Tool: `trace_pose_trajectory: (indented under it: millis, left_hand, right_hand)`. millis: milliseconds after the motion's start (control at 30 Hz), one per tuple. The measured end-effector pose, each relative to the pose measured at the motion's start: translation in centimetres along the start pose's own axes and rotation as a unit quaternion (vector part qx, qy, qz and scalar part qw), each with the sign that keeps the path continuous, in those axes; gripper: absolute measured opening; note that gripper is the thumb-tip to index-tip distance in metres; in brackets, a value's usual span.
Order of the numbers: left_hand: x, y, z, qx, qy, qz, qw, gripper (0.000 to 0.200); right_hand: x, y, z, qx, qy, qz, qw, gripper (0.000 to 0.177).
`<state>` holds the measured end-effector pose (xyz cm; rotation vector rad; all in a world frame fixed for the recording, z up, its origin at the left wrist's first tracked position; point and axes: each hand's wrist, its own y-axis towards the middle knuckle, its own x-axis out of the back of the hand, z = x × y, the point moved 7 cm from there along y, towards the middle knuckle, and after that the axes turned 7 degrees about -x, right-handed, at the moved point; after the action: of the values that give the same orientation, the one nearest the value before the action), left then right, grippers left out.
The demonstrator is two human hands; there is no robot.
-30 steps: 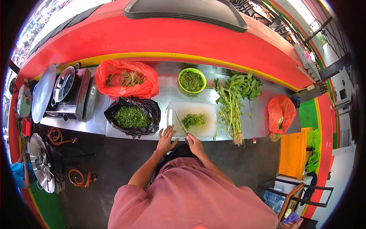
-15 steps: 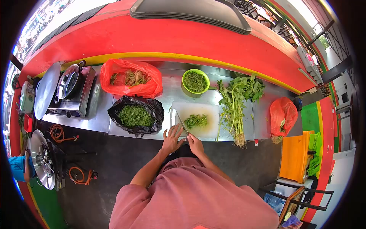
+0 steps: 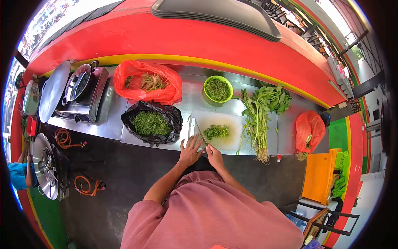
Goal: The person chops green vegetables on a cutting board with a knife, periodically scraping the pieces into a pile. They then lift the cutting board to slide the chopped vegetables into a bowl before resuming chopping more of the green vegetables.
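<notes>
A knife slants across the left part of a white cutting board, its handle in my right hand. My left hand, fingers spread, is at the board's near left edge, beside the knife. Chopped greens lie in a small heap right of the blade. Long leafy stalks with roots rest just right of the board. Behind it stands a lime-green bowl of chopped greens. To the left, a black plastic bag holds more chopped greens.
Behind the black bag is a red bag with stem ends. A second red bag sits at the far right. A stove with a lidded pan stands left. Dark trays lie on the red ledge. Another person's blue sleeve shows far left.
The view has shifted slightly, so the counter items appear a little farther right. Both hands and the knife keep nearly the same places on the board.
</notes>
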<state>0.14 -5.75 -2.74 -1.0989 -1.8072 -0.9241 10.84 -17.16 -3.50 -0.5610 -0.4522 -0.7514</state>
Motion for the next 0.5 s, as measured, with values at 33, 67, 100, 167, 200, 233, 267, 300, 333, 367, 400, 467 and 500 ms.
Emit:
trace_pose_trajectory:
  millis: [33,67,100,167,200,233,267,300,333,367,400,467,500]
  left_hand:
    - [0.2,0.0,-0.1,0.001,0.005,-0.005,1.000,0.057]
    - [0.3,0.0,-0.2,0.004,0.006,-0.005,1.000,0.056]
    - [0.3,0.0,-0.2,0.005,0.000,-0.008,1.000,0.056]
    - [0.3,0.0,0.0,0.009,-0.006,-0.002,1.000,0.056]
    - [0.1,-0.1,0.1,0.011,-0.008,0.006,1.000,0.056]
    - [-0.2,-0.2,0.3,0.015,-0.020,0.013,1.000,0.057]
    - [-0.4,-0.2,0.4,0.014,-0.020,0.018,1.000,0.058]
    - [-0.2,-0.2,0.3,0.007,-0.017,0.009,1.000,0.058]
    - [0.0,-0.2,0.2,0.001,-0.013,0.000,1.000,0.058]
    - [0.0,-0.2,0.2,0.000,-0.013,0.007,1.000,0.058]
    - [-0.1,-0.2,0.3,-0.001,-0.013,0.014,1.000,0.058]
    - [-0.4,-0.3,0.5,0.003,-0.028,0.016,0.999,0.057]
    - [-0.4,-0.3,0.4,0.006,-0.026,0.018,0.999,0.057]
  right_hand:
    - [-0.1,0.2,-0.3,-0.015,-0.002,0.006,1.000,0.045]
    - [-0.2,0.3,-0.5,-0.029,-0.003,0.013,0.999,0.044]
    - [-0.1,0.3,-0.2,-0.028,-0.005,0.014,1.000,0.044]
    - [0.5,0.1,0.3,-0.021,0.010,0.001,1.000,0.043]
    - [0.6,-0.1,0.5,-0.014,0.013,0.003,1.000,0.043]
    - [0.6,-0.1,0.5,-0.009,0.003,0.002,1.000,0.042]
    - [0.5,-0.1,0.5,-0.004,-0.008,0.002,1.000,0.042]
    - [0.4,-0.2,0.7,0.026,0.006,-0.006,1.000,0.042]
    - [0.4,-0.1,0.3,0.026,0.005,-0.005,1.000,0.042]
    - [0.2,0.1,0.0,0.021,-0.002,-0.002,1.000,0.043]
    - [0.2,0.1,0.0,0.016,-0.009,0.002,1.000,0.043]
    - [0.4,0.1,0.1,0.013,-0.036,0.002,0.999,0.042]
    - [0.4,0.1,0.3,0.007,-0.059,0.010,0.998,0.041]
